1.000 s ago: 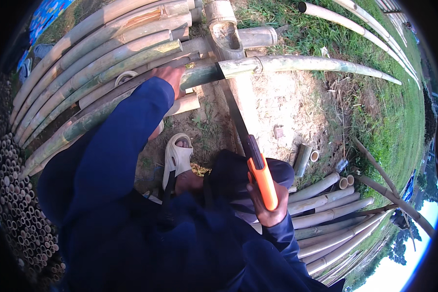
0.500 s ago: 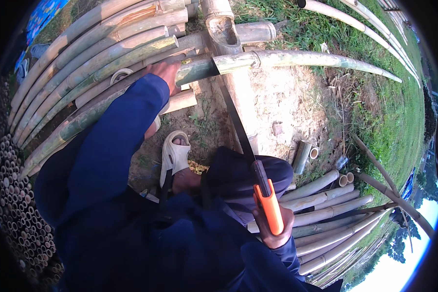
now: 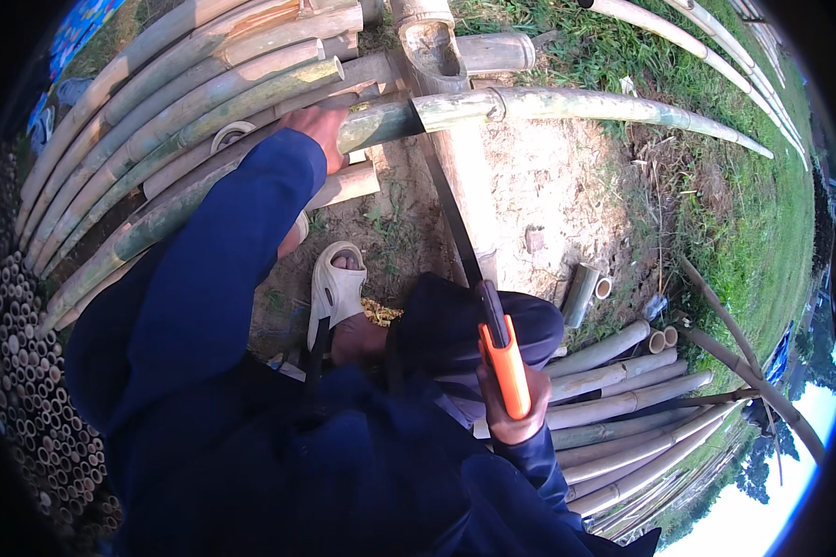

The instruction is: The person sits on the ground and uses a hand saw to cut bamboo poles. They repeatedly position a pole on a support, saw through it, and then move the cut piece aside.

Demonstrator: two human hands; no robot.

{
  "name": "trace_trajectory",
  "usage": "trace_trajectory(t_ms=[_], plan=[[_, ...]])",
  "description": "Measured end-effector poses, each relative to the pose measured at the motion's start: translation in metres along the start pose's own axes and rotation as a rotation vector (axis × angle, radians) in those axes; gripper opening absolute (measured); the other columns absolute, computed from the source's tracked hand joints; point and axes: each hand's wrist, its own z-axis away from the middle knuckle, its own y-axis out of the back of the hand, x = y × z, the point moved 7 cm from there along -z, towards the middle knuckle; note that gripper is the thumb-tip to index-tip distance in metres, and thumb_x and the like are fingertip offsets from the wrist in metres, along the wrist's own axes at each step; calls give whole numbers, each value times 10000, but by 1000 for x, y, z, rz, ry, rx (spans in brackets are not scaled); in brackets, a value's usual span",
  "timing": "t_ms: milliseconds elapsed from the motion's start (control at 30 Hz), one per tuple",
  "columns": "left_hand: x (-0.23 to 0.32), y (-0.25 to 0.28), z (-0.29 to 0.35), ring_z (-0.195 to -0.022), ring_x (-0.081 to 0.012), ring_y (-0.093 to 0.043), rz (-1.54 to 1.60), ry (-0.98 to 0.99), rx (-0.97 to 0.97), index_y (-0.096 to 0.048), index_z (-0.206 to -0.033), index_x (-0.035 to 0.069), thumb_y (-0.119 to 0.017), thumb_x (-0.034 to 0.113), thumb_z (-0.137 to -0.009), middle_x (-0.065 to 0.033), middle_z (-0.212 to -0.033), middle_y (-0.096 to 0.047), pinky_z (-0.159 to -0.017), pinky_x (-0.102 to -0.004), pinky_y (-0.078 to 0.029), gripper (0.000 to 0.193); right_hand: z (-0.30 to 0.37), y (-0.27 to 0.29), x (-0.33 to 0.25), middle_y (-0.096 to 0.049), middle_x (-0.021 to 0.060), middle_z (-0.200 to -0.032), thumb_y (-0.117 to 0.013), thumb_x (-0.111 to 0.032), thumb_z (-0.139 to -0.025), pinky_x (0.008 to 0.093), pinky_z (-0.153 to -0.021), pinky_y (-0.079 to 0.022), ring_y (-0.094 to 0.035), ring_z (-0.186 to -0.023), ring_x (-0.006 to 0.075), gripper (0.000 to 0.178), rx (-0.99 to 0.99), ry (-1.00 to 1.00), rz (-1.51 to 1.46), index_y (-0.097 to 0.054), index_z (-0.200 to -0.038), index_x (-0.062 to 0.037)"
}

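Clasping a bamboo pole (image 3: 455,109), the left hand (image 3: 319,132) is closed, the right hand (image 3: 514,427) wrapped round an orange-handled saw (image 3: 467,255).

Saw handle (image 3: 506,371) bright orange with dark section, blade (image 3: 450,209) blackish, bamboo pole (image 3: 567,104) mottled green-tan, sleeve (image 3: 223,241) navy, sandal (image 3: 341,295) cream, sheet (image 3: 76,35) blue, multicolour-patterned.

Sunlight bleaches the bare ground (image 3: 562,209); dark clothing (image 3: 279,455) sinks into shadow; sky (image 3: 762,511) glares white; poles (image 3: 186,113) bow toward the black rim.

Orange-handled saw (image 3: 488,299) — across bamboo pole (image 3: 474,106)
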Motion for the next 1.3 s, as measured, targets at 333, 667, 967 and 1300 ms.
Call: trace_trajectory(t_ms=[333, 667, 967, 1300], plan=[[0, 8, -5, -1126, -391, -669, 47, -70, 98, -667, -1249, 71, -813, 304, -714, -215, -1146, -717, -1002, -464, -517, 601, -113, -60, 49, -720, 52, -924, -700, -43, -944, 256, -792, -508, -631, -847, 91, 222, 29, 91, -140, -685, -1141, 57], [19, -8, -6, -1136, -376, -670, 83, -103, -47, -674, -1255, 53, -819, 293, -692, -214, -1163, -714, -1001, -458, -520, 629, -126, -48, 23, -623, 137, -654, -707, -63, -921, 350, -581, -481, -580, -585, 169, 117, 130, 147, -108, -666, -903, 46], [-13, -10, -15, -1177, -363, -653, 182, -24, -217, -669, -1279, 39, -815, 288, -682, -211, -1243, -690, -998, -455, -505, 663, -33, -15, 22, -737, 144, -813, -704, -41, -902, 307, -659, -543, -705, -689, 180, 242, 135, 175, -14, -706, -1125, 53], [5, -13, 24, -1148, -314, -597, -162, -156, 560, -510, -1402, 100, -861, 239, -692, -116, -1242, -619, -988, -468, -471, 804, -131, -63, 30, -718, 86, -884, -717, -66, -919, 293, -787, -524, -649, -829, 126, 176, 120, 143, -97, -697, -1052, 49]])
